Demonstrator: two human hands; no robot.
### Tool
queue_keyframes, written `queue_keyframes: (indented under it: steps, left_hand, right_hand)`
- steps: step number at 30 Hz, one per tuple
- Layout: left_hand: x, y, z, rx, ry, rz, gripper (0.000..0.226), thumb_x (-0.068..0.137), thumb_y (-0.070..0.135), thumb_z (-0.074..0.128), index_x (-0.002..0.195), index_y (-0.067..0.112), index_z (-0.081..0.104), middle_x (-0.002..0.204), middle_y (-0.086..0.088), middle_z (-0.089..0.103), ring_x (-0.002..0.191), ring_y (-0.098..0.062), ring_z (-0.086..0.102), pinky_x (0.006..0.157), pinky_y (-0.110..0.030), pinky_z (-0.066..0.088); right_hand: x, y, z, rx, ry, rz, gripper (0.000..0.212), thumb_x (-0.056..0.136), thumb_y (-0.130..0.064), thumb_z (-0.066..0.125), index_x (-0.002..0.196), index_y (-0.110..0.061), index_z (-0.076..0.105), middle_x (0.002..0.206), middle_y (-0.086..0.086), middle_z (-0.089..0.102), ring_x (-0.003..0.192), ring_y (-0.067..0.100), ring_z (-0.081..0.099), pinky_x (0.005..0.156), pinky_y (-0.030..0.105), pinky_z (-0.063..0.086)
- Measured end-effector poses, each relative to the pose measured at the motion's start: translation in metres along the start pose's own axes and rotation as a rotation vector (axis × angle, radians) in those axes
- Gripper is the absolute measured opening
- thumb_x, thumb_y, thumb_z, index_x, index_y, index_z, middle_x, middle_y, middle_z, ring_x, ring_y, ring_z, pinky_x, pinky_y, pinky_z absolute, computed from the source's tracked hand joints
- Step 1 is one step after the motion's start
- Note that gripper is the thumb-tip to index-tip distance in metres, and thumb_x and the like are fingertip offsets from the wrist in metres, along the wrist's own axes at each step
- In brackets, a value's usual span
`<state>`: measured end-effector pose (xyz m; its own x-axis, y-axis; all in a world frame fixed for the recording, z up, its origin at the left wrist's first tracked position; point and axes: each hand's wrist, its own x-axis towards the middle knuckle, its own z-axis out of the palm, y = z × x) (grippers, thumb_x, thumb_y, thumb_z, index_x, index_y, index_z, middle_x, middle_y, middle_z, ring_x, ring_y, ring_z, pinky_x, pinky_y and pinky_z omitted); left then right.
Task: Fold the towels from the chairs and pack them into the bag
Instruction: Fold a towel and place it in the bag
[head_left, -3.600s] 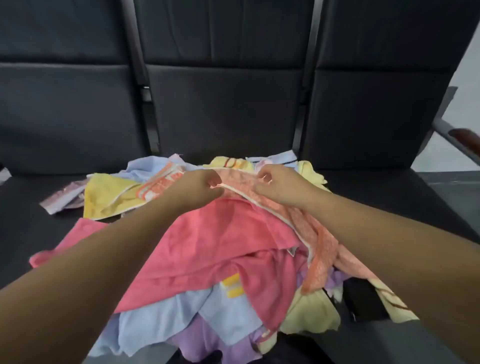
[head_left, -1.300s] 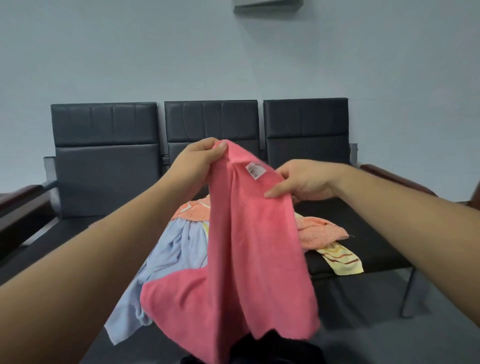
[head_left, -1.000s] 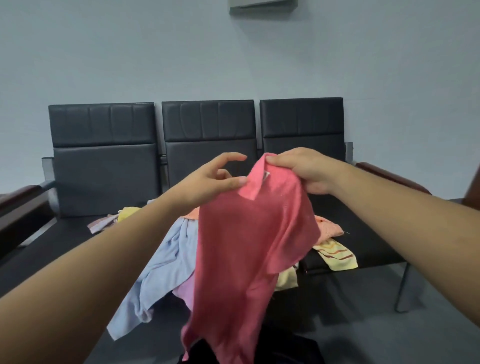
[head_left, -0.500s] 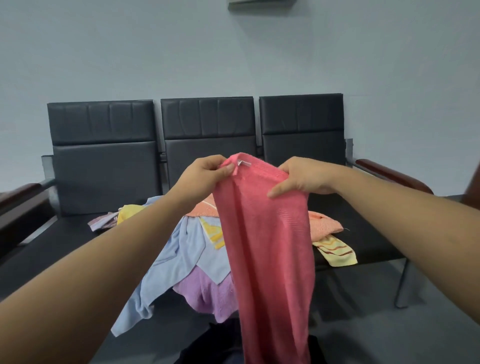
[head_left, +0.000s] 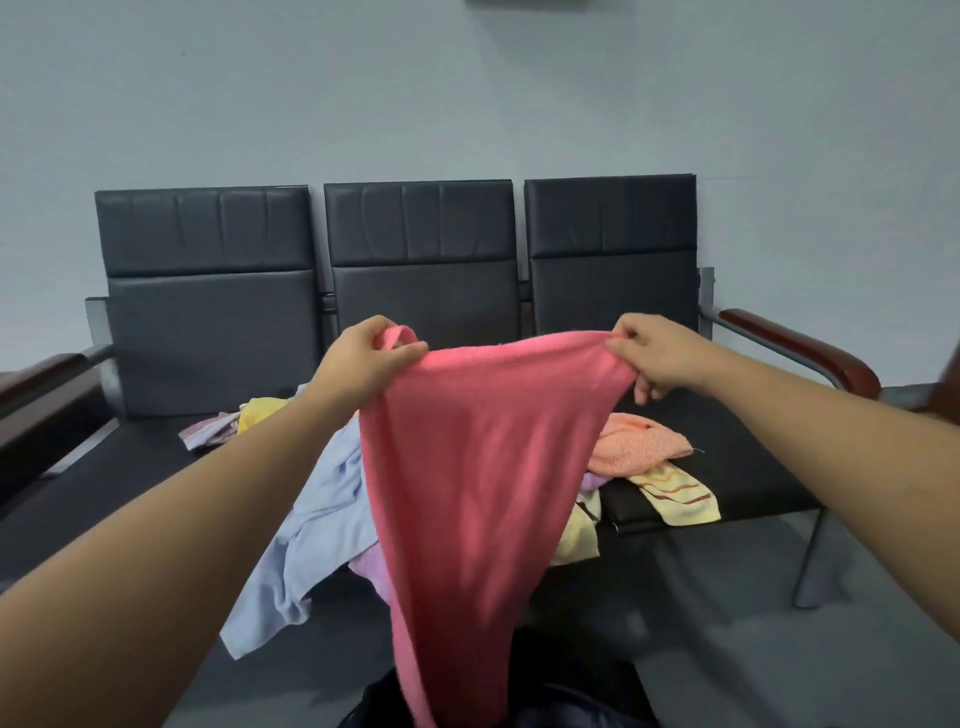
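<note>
Holding a pink towel (head_left: 478, 467) up in front of a row of three black chairs (head_left: 421, 249), a person stretches its top edge between both hands. The left hand (head_left: 363, 364) pinches one corner between thumb and curled fingers, level with the middle chair's backrest. The right hand (head_left: 654, 358) pinches the other corner in front of the right-hand chair, its lower fingers loosely curled under the cloth. The towel sags between the two grips and hangs in a narrowing drape in front of the seats. Its lower end reaches a dark object (head_left: 379, 701) at the bottom of the view; whether that is the bag cannot be told. A loose heap lies on the seats behind: a light blue towel (head_left: 322, 519) spilling over the middle seat's front, a purple towel (head_left: 371, 569) just below it, and an orange towel (head_left: 639, 447) and a yellow striped towel (head_left: 675, 493) on the right-hand seat. A brown armrest (head_left: 800, 348) ends the row on the right.
</note>
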<state>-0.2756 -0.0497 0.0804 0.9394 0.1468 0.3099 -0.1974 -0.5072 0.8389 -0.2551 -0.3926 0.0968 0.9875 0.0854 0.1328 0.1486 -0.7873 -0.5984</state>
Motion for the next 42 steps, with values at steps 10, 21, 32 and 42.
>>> queue_keyframes:
  steps: [10,21,32,42]
  left_hand:
    - [0.004,-0.017,-0.030,0.546,-0.050,0.096,0.013,0.097,0.028,0.065,0.097,0.018,0.073,0.089,-0.001,0.072,0.076,-0.013,0.061,0.068,-0.028,0.045]
    - [-0.011,0.025,-0.008,-0.519,-0.495,-0.098,0.030,0.095,-0.012,0.043,0.104,0.000,0.070,0.075,-0.010,0.065,0.066,-0.016,0.063,0.064,-0.024,0.058]
    - [-0.016,0.044,0.016,0.046,-0.330,0.197,0.020,0.092,0.025,0.074,0.091,0.004,0.075,0.054,0.005,0.058,0.047,-0.008,0.049,0.048,-0.016,0.040]
    - [-0.010,0.006,-0.003,0.285,-0.637,-0.032,0.047,0.082,0.060,0.073,0.087,0.014,0.075,0.102,0.006,0.064,0.095,-0.012,0.061,0.099,-0.026,0.040]
  right_hand:
    - [0.006,0.001,-0.001,0.659,0.241,0.118,0.018,0.092,0.002,0.070,0.110,0.002,0.069,0.089,0.014,0.070,0.070,0.016,0.070,0.065,0.023,0.062]
    - [-0.001,-0.037,0.022,0.588,0.186,-0.026,0.021,0.097,0.010,0.054,0.099,-0.004,0.070,0.091,0.027,0.069,0.068,0.021,0.072,0.070,0.031,0.064]
    - [-0.031,-0.094,0.051,0.226,-0.070,-0.347,0.017,0.090,-0.024,0.079,0.096,-0.008,0.079,0.085,0.010,0.077,0.077,0.017,0.076,0.074,0.026,0.062]
    - [-0.020,-0.078,0.041,0.648,0.058,-0.170,0.012,0.097,-0.005,0.057,0.094,0.001,0.067,0.087,0.009,0.063,0.078,0.018,0.061,0.073,0.031,0.054]
